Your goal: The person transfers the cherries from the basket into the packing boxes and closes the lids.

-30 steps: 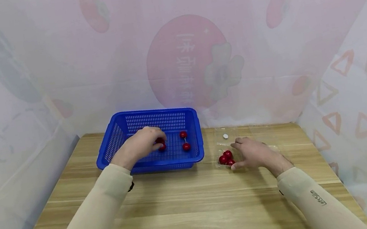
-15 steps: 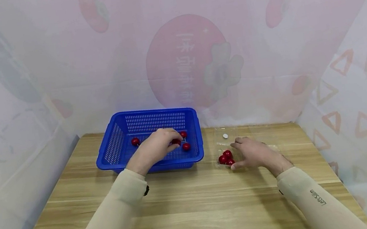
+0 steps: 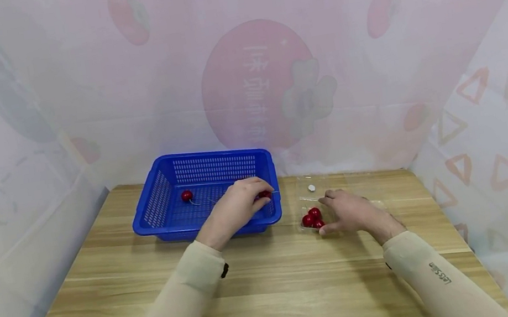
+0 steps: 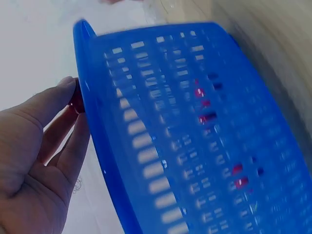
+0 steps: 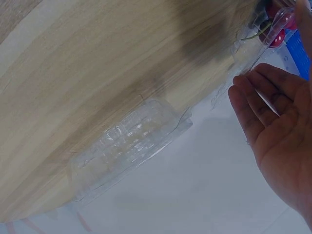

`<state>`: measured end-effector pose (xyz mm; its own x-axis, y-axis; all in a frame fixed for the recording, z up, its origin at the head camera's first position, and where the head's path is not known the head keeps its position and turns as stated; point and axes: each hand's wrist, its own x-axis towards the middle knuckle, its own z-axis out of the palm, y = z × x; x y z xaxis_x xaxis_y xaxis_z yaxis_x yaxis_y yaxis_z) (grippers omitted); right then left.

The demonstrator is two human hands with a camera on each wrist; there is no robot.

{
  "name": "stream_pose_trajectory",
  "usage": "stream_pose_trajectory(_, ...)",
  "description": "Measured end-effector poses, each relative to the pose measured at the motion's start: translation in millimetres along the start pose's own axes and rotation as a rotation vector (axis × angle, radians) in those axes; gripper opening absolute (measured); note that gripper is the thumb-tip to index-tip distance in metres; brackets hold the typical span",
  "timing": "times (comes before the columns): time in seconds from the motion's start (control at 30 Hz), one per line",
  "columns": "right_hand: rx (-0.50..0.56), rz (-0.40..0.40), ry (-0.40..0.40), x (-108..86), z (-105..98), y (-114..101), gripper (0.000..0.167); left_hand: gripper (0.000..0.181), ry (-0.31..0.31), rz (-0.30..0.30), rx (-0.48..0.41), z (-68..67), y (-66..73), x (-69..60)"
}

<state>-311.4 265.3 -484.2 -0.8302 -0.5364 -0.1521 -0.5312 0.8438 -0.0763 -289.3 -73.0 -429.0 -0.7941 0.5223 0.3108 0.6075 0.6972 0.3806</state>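
Three cherries point(image 3: 312, 219) sit in a clear container point(image 3: 305, 206) touched by the right hand point(image 3: 351, 210), fingers loosely extended; farther, the left hand point(image 3: 236, 204) pinches another cherry point(image 3: 264, 194) at the right end of the blue basket point(image 3: 215, 166); a stemmed cherry point(image 3: 187, 195) lies inside.

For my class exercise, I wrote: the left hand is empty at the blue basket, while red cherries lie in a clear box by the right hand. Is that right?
The left hand is not empty: the left wrist view shows it holding a cherry at the blue basket. Red cherries do lie in a clear box by the right hand.
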Motion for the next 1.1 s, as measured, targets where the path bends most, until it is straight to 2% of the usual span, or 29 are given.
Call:
stream_pose_trajectory(0.23,-0.021,0.003,-0.005,0.4,-1,-1,0.099,0.023,0.018,-0.03,-0.045,18.2,18.6,5.2)
stream_pose_trajectory(0.47,-0.015,0.011,-0.007,0.6,-1,-1,0.099,0.018,0.048,-0.02,-0.094,37.2,33.1,8.4)
stream_pose_trajectory(0.63,-0.015,0.008,-0.011,0.3,-2,-1,0.098,0.02,0.03,-0.022,-0.099,47.2,41.0,11.5)
stream_pose_trajectory(0.87,-0.004,0.005,-0.005,0.2,-1,0,0.097,0.021,-0.004,0.013,-0.038,61.8,50.5,19.4)
stream_pose_trajectory(1.1,0.0,-0.006,0.011,0.7,1,1,0.095,0.016,-0.048,0.0,0.091,77.0,61.3,29.0)
